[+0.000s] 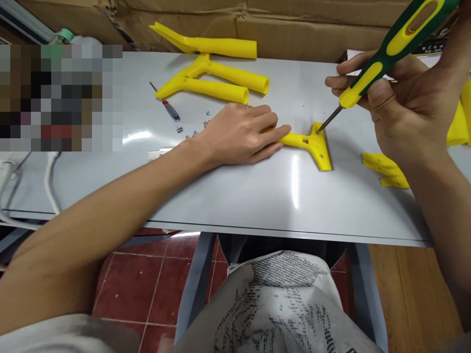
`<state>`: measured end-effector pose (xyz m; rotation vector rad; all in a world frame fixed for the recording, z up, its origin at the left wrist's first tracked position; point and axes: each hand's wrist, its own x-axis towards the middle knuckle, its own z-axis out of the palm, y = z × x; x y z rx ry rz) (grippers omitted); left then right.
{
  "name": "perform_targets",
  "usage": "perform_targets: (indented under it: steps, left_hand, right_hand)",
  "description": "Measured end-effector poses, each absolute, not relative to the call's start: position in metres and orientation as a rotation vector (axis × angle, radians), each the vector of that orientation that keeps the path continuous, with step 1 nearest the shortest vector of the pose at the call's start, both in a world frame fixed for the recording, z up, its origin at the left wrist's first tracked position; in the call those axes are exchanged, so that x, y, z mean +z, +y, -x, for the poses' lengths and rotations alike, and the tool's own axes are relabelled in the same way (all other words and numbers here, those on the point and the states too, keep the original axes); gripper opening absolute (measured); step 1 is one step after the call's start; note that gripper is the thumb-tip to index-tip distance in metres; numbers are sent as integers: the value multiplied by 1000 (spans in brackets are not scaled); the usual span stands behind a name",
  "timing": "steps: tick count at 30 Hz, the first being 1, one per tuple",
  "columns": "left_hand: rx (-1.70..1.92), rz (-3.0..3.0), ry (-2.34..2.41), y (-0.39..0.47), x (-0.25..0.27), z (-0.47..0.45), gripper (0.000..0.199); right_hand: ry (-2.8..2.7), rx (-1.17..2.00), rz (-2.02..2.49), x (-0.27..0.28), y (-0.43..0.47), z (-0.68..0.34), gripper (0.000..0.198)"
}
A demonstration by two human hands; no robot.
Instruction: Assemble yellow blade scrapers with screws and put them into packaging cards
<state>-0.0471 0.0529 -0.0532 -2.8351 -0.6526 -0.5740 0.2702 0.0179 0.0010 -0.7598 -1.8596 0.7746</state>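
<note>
My left hand (245,133) is closed over the handle of a yellow plastic scraper (308,140), pressing it to the table. The scraper's wide head points right, with a thin dark edge along its end. One screw shows in the lower part of the head. In my right hand (408,98) is a green and yellow screwdriver (380,61), gripped with thumb and fingers. Its shaft slants down to the left, and the tip meets the upper part of the scraper head; a screw under the tip is hidden.
Several yellow scraper handles (221,89) lie at the back. A small screwdriver (171,111) and loose metal nuts (179,129) are left of my left hand. Yellow pieces (384,169) lie below my right hand. White cables (53,181) cross the left edge; cardboard boxes (294,29) stand behind.
</note>
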Motion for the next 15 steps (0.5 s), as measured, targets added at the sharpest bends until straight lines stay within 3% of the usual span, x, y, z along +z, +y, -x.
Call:
perform_targets:
  steps: [9,13,15]
  left_hand:
    - [-611,2814,-654,54,-56,46,43]
    - [-611,2834,-663,54,-56,46,41]
    - [-609,2828,-660,54,-56,47,41]
  right_hand:
    - [-1863,771,807,-6,33,-278,52]
    - [-1797,442,336,-28,61,-281,80]
    - [-1781,461,497,-26,54,-281,82]
